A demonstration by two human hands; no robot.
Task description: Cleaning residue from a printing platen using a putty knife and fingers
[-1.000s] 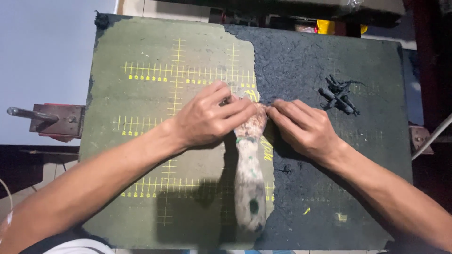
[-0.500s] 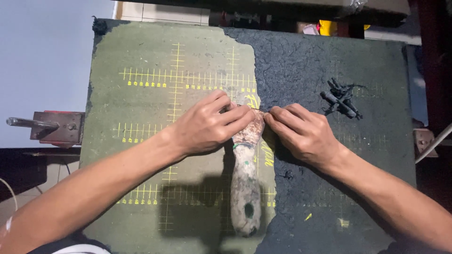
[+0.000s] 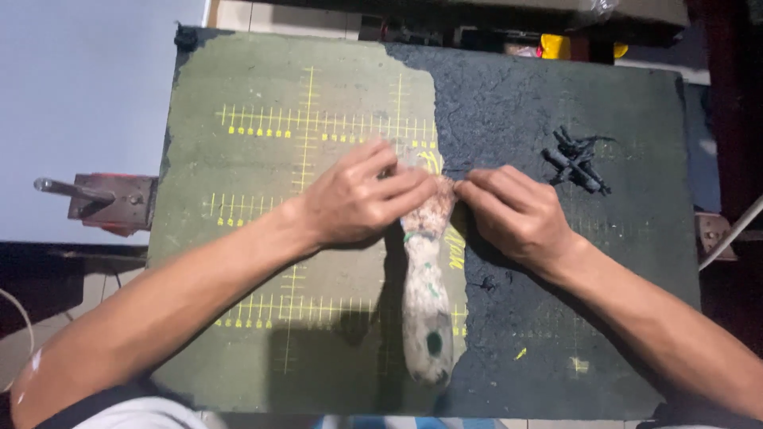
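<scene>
- Scraper [image 3: 425, 298]: paint-stained, pale handle with green flecks; lying lengthwise on the board, handle end toward the near edge, blade end under the fingertips of both hands.
- Left hand [image 3: 358, 202]: palm down on the green side, fingers together and pressed onto the blade end of the scraper; full closure around it not discernible.
- Right hand [image 3: 517, 214]: palm down on the black side, fingertips bunched and pinched at the blade end, touching the left fingertips.
- Cutting mat [image 3: 262, 159]: green with yellow grid lines, covering the left part of the board; right edge ragged.
- Black coating [image 3: 556, 103]: rough, dark layer over the right part of the board, meeting the green along the scraper line.
- Black scrapings [image 3: 576, 159]: small curled heap on the coating, near the right hand, not touching it.
- Metal clamp [image 3: 103, 202]: beside the left edge of the board.
</scene>
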